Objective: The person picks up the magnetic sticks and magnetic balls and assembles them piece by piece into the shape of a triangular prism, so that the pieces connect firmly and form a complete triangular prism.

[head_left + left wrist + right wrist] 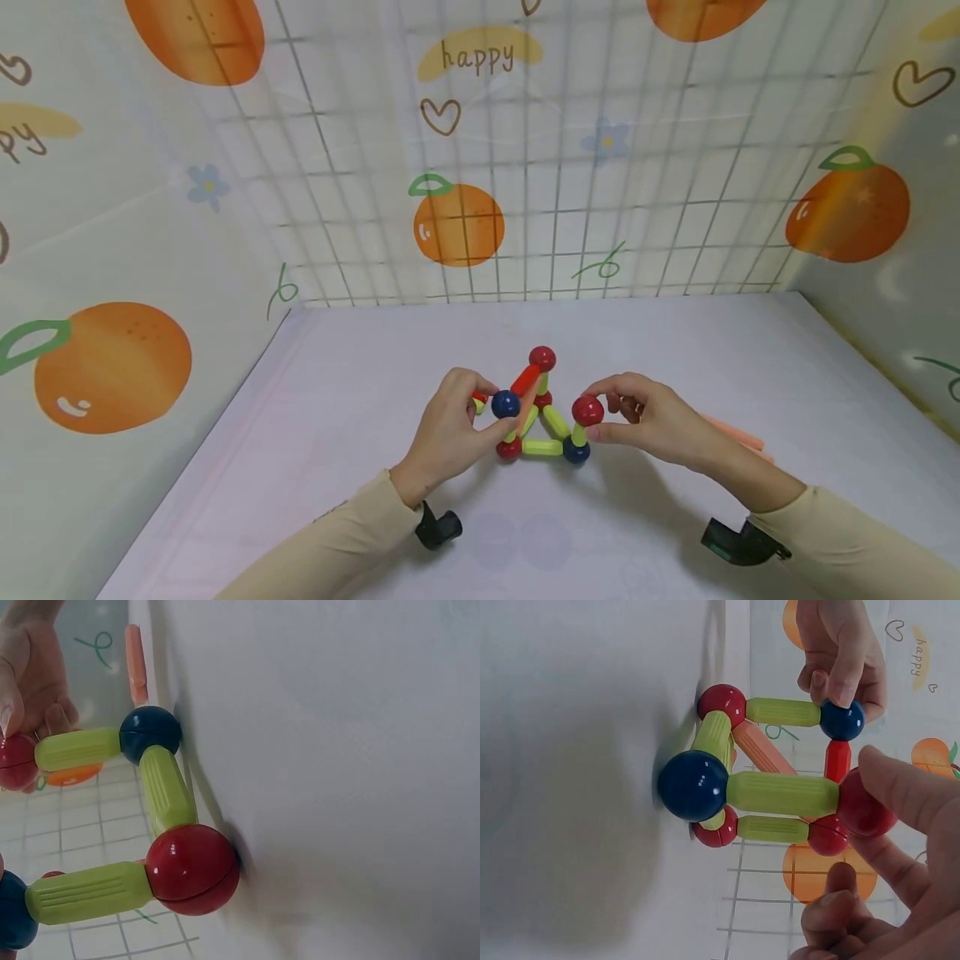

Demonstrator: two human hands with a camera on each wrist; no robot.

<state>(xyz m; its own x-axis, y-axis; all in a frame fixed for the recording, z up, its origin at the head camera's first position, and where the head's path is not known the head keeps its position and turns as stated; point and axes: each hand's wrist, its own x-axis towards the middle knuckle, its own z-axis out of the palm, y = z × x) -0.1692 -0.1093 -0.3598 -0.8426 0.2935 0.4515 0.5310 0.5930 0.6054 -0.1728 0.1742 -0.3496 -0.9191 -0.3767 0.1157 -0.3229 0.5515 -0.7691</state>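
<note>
A small frame of balls and rods stands on the table between the two hands. Its base is a triangle of yellow-green rods [542,448] joined by balls, with an upright rod at each corner. My left hand [457,425] pinches the blue ball [506,404] topping the near left upright. With thumb and fingers, my right hand [652,421] grips the red ball [866,802] on the near right upright, above a lower blue ball [693,785]. A red rod [527,379] links the left blue ball to the far red ball [542,358]. An orange rod [765,748] slants across that side.
Orange rods [735,432] lie on the table behind the right forearm. A small red and yellow-green piece [479,404] shows partly behind the left hand. A printed cloth over a wire grid [517,275] rises at the table's back.
</note>
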